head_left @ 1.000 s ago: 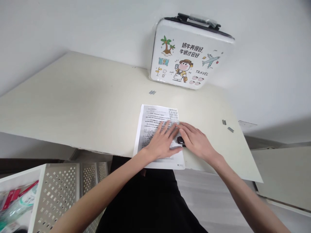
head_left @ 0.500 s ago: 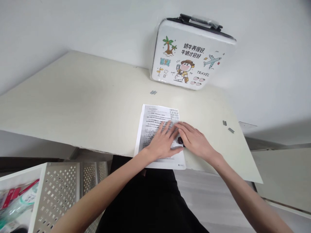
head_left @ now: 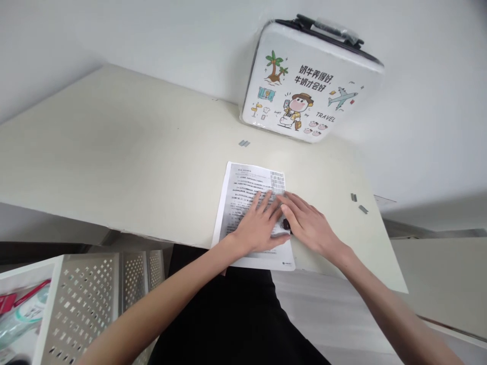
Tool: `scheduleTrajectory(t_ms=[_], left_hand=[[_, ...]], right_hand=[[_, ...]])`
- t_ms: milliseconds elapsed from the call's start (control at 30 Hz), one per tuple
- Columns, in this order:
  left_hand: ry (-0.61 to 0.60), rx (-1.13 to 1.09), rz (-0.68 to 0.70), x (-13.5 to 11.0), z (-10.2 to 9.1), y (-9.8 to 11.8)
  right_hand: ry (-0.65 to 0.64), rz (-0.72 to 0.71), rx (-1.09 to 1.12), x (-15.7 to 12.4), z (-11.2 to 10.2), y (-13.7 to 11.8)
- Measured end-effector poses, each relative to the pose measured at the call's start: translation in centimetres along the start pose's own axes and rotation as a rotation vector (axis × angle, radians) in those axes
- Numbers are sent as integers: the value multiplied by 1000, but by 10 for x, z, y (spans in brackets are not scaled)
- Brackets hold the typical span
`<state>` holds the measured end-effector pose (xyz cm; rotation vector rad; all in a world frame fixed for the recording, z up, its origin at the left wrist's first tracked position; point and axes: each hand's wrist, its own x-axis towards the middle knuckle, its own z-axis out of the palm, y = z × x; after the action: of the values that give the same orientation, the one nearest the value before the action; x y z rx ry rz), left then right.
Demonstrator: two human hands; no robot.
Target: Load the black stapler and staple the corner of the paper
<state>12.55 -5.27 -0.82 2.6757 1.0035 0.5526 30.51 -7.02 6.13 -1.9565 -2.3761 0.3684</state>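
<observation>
A printed sheet of paper lies at the front edge of the table, its lower end hanging slightly over. My left hand rests flat on it with fingers spread, pressing it down. At the sheet's right edge, my right hand curls over a small dark object, its fingers held together and touching the left hand's fingertips. Only the near end of that dark object shows under the palm, so its kind is hidden.
A white cartoon-printed case with a black handle stands against the wall. Short grey strips, like staple strips, lie behind the sheet and to its right. A perforated drawer unit stands at lower left.
The view has shifted slightly, so the table and case sit a little differently. Both hands keep nearly the same pose on the sheet and the dark object.
</observation>
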Motion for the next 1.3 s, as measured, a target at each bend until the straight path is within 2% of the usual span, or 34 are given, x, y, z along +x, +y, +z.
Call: scheduleTrajectory(t_ms=[333, 533, 800, 967, 1167, 1300], left_hand=[[0, 24, 34, -1, 2, -1], [-7, 11, 23, -2, 2, -2], [-7, 18, 15, -3, 2, -3], [-3, 48, 28, -4, 3, -3], [43, 46, 43, -5, 4, -6], [34, 36, 39, -9, 0, -9]], right_hand=[[-8, -4, -47, 0, 7, -1], [45, -31, -122, -1, 11, -3], [116, -98, -258, 3, 26, -6], [117, -99, -305, 5, 29, -9], [123, -108, -182, 6, 21, -2], [146, -227, 32, -3, 11, 13]])
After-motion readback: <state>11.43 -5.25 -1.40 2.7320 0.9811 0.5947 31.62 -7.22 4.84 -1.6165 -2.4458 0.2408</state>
